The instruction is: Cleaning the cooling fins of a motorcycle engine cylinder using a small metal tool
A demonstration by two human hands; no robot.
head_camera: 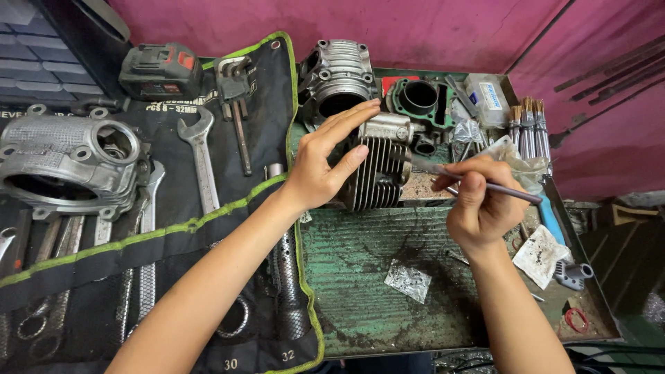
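Nearest, the right hand (481, 208) is curled shut around a slim metal-handled brush (509, 190), pinched pen-fashion between thumb and fingers, its working end pointing across toward the finned block and its tail sticking out past the knuckles. Such a tool looks light and stiff, easy to steer from this fingertip pinch.

Just beyond that tip sits the finned engine cylinder (379, 166), resting on the grimy green tray (360, 277). The left hand (325, 163) lies flat and open against the cylinder's side, palm on the fins and fingers stretched over its top edge; it steadies rather than clasps. The cylinder seems cast metal, so likely heavy and rigid for its bulk, with thin fins that could be sharp-edged and oily, hence slippery. A good hold would probably be across the solid top and bottom faces or around the whole finned body, not on a single fin.

Below the right wrist lie a crumpled foil scrap (409, 280) and a dirty rag (540, 253). To the left of the steadying hand a black tool roll (263, 104) holds an open-ended spanner (199, 156) and a crankcase cover (69, 163).

Farther off, behind the fingertips, stand a second cylinder casting (338, 76), a green-gasketed part (419, 97), a bundle of brushes (528, 125) and a power-tool battery (161, 69).
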